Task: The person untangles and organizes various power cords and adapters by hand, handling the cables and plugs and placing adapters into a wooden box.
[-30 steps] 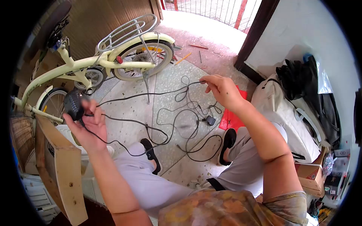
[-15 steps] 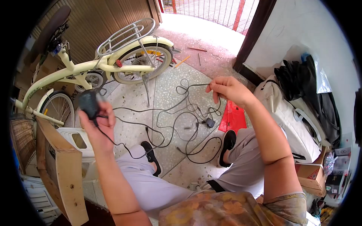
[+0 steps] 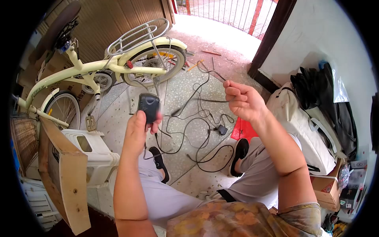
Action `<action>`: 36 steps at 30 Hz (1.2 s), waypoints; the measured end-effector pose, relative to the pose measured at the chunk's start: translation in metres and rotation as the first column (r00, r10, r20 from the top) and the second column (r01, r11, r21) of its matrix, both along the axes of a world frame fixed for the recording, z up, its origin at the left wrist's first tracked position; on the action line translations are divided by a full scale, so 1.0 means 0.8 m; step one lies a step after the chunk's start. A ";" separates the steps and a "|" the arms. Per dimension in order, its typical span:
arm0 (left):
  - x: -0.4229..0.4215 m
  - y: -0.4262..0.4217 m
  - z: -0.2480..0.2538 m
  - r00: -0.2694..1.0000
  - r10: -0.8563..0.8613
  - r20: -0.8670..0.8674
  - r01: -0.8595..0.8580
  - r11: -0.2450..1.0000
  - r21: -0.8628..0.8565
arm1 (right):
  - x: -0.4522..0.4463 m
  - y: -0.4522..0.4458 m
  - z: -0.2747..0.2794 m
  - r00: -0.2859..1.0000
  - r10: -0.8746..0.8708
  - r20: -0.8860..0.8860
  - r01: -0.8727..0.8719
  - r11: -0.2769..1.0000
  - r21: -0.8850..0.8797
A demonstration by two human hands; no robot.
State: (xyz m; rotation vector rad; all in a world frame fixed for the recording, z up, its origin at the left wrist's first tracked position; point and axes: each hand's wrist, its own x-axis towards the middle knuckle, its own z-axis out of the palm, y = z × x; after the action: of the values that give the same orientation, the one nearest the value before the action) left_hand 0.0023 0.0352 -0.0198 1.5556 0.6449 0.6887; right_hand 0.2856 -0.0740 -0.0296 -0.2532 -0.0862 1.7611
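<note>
My left hand [image 3: 138, 128] is closed around a black power adapter [image 3: 149, 106], held up over the floor in front of the bicycle's rear wheel. A thin cord hangs from it below my fingers. To the right, my right hand [image 3: 242, 98] pinches a black cable [image 3: 204, 82] that loops up and back toward the floor. Beneath both hands several dark cables [image 3: 185, 132] lie tangled on the speckled floor. A small black plug adapter [image 3: 222, 129] rests among them, beside a red bag [image 3: 243, 129] that is partly hidden by my right arm.
A cream bicycle [image 3: 138, 70] stands at the left, near a white plastic stool [image 3: 94, 152] and a wooden frame [image 3: 73, 189]. Pencils [image 3: 195, 65] lie scattered by the doorway. A white bag [image 3: 292, 122], black bags [image 3: 327, 94] and a cardboard box [image 3: 327, 189] line the right wall.
My left hand has brought the adapter rightward, nearer the middle. My right hand has turned and shifted slightly right, and its cable now arches higher. The cables between the hands have changed shape.
</note>
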 end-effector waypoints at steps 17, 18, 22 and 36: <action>0.033 -0.032 0.008 0.859 -0.207 0.468 0.430 0.788 -0.440 | -0.094 0.007 -0.027 -0.139 0.008 0.990 -0.254 0.966 -0.044; 0.030 -0.027 0.010 0.879 -0.121 0.461 0.357 0.808 -0.468 | -0.093 0.009 -0.033 -0.154 -0.034 0.987 -0.279 0.960 -0.011; 0.017 -0.006 0.020 0.856 0.061 0.514 0.225 0.851 -0.475 | -0.070 0.007 -0.025 -0.035 0.126 0.991 -0.295 0.946 -0.130; -0.037 0.028 0.046 0.662 0.201 0.722 0.159 0.904 -0.398 | -0.023 0.006 -0.029 -0.321 -0.217 0.922 -0.073 0.976 0.205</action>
State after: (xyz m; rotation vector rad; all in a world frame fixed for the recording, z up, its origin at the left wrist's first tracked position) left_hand -0.0272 0.0577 0.0173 0.7211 0.1477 1.0451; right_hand 0.2676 -0.0692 -0.0528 -1.6077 -1.5074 0.7883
